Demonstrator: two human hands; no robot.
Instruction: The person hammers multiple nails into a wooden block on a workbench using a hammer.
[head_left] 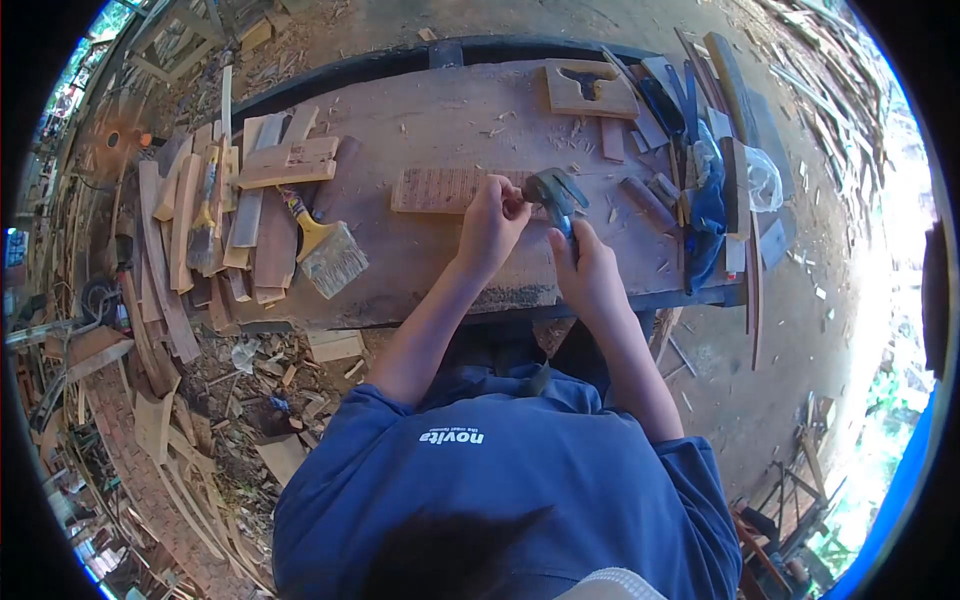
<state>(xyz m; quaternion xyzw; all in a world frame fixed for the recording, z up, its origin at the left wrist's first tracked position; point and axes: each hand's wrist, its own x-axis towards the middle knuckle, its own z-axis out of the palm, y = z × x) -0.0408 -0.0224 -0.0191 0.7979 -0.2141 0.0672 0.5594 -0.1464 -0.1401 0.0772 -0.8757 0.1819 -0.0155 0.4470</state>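
Over the workbench (420,120), my right hand (592,268) is wrapped round the handle of a claw hammer (556,192), its head pointing away from my body. My left hand (495,225) is closed in a pinch right beside the hammer head. What those fingers hold, if anything, is too small to make out. Beneath and behind the left hand lies a flat wooden board (435,190) with rows of dark marks across it; the hands and hammer partly cover it.
Left on the bench are a wide paintbrush (335,260), a narrower brush (205,215), a wooden block (290,163) and several wood strips. A board with a cut-out (590,90) lies at the back right. Blue cloth (708,215) and a plastic bag (764,184) are at right.
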